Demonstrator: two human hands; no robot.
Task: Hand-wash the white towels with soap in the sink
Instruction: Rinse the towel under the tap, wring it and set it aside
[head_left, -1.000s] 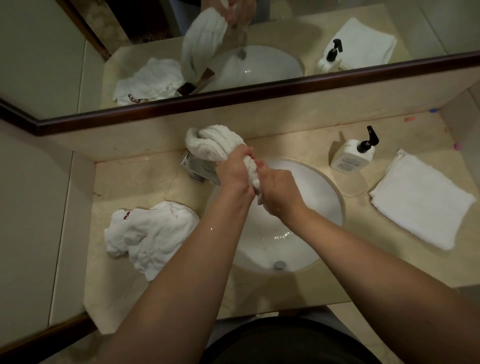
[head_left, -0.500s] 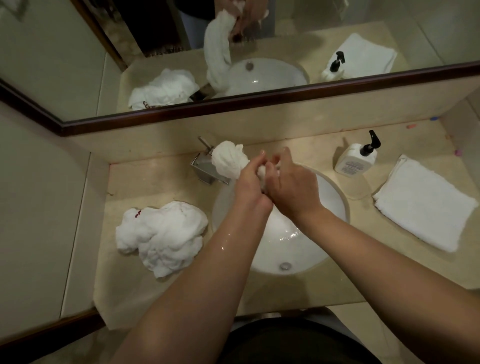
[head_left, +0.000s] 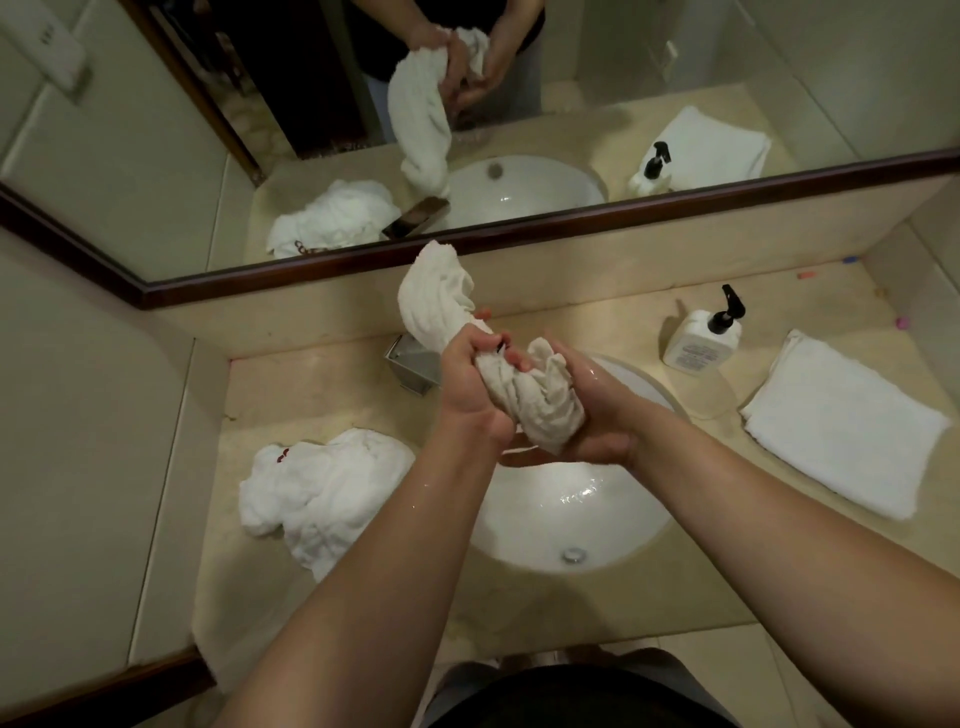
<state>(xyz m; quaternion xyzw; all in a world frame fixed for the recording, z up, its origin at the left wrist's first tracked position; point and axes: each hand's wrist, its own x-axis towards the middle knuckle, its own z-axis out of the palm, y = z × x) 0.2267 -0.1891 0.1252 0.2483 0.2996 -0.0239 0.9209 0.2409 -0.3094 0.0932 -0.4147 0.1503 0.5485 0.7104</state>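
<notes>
Now | left hand (head_left: 470, 387) clenched round twisted wet towel (head_left: 524, 384) — over sink (head_left: 561, 514) | right hand (head_left: 592, 415) cupping, gripping its lower end | crumpled towel (head_left: 317, 493) on counter (head_left: 322, 395) — left.

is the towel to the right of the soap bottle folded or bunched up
Folded. The towel lies flat on the counter as a neat rectangle with stacked layers at its edge, right of the soap bottle.

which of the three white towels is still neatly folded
The flat white towel on the counter right of the sink, beside the soap bottle. The left one lies crumpled; the third is twisted in both hands.
</notes>
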